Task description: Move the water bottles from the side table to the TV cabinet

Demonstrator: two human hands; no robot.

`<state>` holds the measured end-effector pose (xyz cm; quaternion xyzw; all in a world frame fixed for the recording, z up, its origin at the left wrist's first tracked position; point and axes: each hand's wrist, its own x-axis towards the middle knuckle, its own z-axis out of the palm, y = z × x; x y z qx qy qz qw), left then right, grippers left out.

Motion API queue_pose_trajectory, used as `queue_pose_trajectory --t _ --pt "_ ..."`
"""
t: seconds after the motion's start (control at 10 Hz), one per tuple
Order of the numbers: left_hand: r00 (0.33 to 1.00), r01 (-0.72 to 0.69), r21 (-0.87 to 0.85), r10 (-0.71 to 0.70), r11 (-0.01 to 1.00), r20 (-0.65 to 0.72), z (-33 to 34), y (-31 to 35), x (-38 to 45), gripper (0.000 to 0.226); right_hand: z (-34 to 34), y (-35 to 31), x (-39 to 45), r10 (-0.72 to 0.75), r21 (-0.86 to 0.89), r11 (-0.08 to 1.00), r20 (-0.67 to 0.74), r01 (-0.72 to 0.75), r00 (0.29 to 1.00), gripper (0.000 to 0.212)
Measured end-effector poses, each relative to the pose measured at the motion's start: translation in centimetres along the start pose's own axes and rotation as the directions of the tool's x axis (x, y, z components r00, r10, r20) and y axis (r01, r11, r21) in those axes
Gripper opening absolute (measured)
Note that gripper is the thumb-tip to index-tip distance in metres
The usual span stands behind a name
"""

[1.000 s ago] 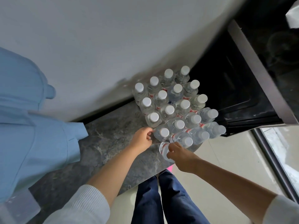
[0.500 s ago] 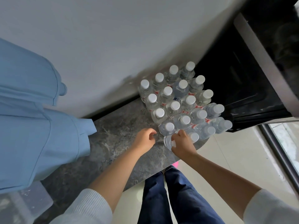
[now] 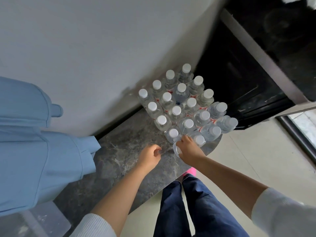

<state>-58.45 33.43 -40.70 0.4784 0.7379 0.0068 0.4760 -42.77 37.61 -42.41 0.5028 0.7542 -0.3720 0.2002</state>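
Several clear water bottles with white caps [image 3: 181, 101] stand packed together at the far right end of a grey marble surface [image 3: 123, 151], close to the wall. My right hand [image 3: 189, 149] covers the top of the nearest bottle [image 3: 175, 150] at the front of the group, fingers curled round it. My left hand [image 3: 150, 156] hovers just left of that bottle, fingers loosely curled, holding nothing. It is apart from the bottles.
A blue upholstered seat [image 3: 34, 142] borders the marble surface on the left. A black cabinet [image 3: 248, 82] stands to the right of the bottles. Pale floor [image 3: 248, 159] lies beyond the rounded front edge, where my legs in dark trousers [image 3: 188, 211] stand.
My left hand has let go of the bottle row and drawn back to the left. My right hand stays on the front bottle. The view has shifted slightly.
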Motion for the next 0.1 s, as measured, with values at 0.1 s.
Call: queue_pose_trajectory --t 0.1 --pt "0.995 -0.029 0.048 0.034 0.998 -0.093 0.09 1.04 -0.03 0.034 -0.85 0.56 -0.21 -0.032 0.052 0.998 0.011 0.032 0.999 0.045"
